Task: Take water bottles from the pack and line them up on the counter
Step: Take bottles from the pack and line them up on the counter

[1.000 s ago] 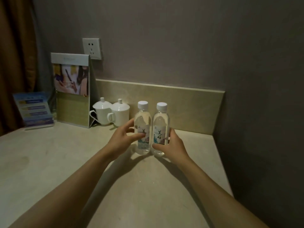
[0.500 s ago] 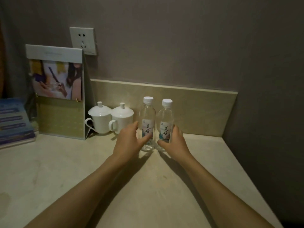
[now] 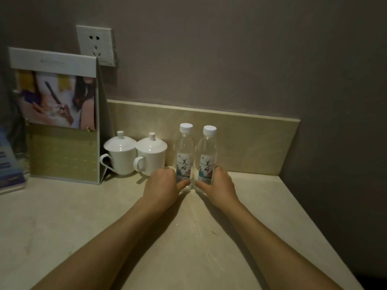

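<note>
Two clear water bottles with white caps and printed labels stand upright side by side near the beige backsplash. My left hand (image 3: pixel 162 186) wraps the base of the left bottle (image 3: pixel 184 149). My right hand (image 3: pixel 218 185) wraps the base of the right bottle (image 3: pixel 206 151). Both bottles rest on the counter (image 3: pixel 188 237), almost touching each other. No bottle pack shows in this view.
Two white lidded cups (image 3: pixel 120 153) (image 3: pixel 150 156) stand just left of the bottles. A tall standing card (image 3: pixel 60 116) and a blue leaflet holder (image 3: pixel 9 166) are at the far left. A wall socket (image 3: pixel 96 45) sits above. The side wall closes the counter on the right.
Both hands have slid the two bottles back toward the backsplash, closer to the cups, and my grip has dropped lower on the bottles. The view has moved in closer.
</note>
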Action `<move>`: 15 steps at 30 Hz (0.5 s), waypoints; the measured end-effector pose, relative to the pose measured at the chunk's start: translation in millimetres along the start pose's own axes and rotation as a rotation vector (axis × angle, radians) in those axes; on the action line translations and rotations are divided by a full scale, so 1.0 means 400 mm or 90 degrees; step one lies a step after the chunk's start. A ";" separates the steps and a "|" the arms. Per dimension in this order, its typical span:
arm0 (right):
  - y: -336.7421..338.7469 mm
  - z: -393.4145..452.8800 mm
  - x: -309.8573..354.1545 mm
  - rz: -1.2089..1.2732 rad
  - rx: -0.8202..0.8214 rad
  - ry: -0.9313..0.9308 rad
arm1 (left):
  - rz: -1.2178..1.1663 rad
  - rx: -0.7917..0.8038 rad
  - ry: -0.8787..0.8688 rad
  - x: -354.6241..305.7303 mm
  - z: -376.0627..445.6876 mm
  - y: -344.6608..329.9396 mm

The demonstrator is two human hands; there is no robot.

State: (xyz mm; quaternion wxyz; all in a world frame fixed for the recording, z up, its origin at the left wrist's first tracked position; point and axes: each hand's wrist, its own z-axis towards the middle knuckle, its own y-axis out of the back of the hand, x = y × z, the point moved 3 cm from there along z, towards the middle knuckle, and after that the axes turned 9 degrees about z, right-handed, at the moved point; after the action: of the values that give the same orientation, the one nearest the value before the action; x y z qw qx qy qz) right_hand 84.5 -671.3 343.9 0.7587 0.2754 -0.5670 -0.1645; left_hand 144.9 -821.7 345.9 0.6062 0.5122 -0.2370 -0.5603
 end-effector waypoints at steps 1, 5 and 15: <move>-0.004 0.005 0.002 0.001 -0.002 0.000 | 0.013 0.010 0.000 0.001 0.008 0.000; -0.022 0.026 0.005 0.001 -0.008 -0.001 | 0.076 0.050 -0.003 0.002 0.036 -0.003; -0.045 0.071 0.015 -0.015 0.002 -0.026 | 0.134 0.060 0.013 -0.008 0.066 -0.010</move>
State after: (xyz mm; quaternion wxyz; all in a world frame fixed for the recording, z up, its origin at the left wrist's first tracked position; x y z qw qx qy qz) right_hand 60.6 -695.5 343.3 0.7446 0.2800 -0.5794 -0.1777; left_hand 119.4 -827.6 352.8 0.6390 0.5182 -0.3095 -0.4769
